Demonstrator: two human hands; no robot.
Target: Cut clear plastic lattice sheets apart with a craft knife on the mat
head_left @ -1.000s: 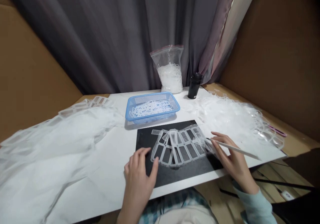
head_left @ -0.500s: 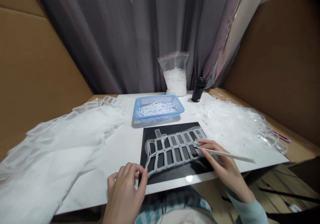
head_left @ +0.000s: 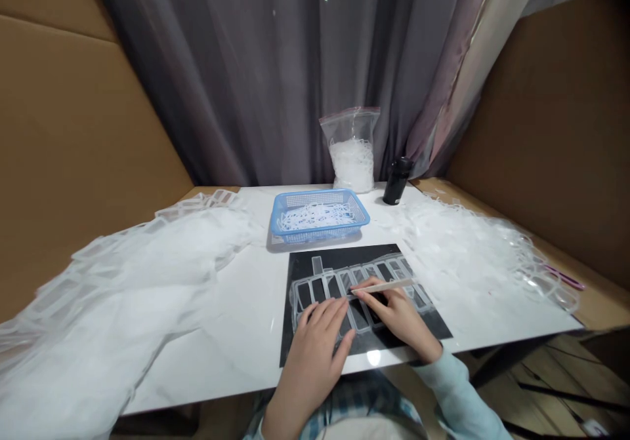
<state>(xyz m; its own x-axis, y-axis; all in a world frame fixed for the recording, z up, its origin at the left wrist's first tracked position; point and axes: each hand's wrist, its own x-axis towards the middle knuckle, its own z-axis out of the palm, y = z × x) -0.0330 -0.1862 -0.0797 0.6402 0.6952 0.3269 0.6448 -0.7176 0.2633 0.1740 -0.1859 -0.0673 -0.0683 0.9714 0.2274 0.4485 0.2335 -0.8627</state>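
On the black mat [head_left: 300, 263], the clear frame sheet [head_left: 346, 278] ran left to right, partly under the flattened, empty-looking left grip [head_left: 315, 341]; the right grip [head_left: 399, 313], nearer its middle, pinched a white stick [head_left: 382, 286]

Glare (a round spot) marks the white table [head_left: 231, 335], and the top-right corner is dark.

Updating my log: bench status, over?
Right hand holding white stick. Left hand open over translucent frames. Frames on black mat, partly hidden by hands.
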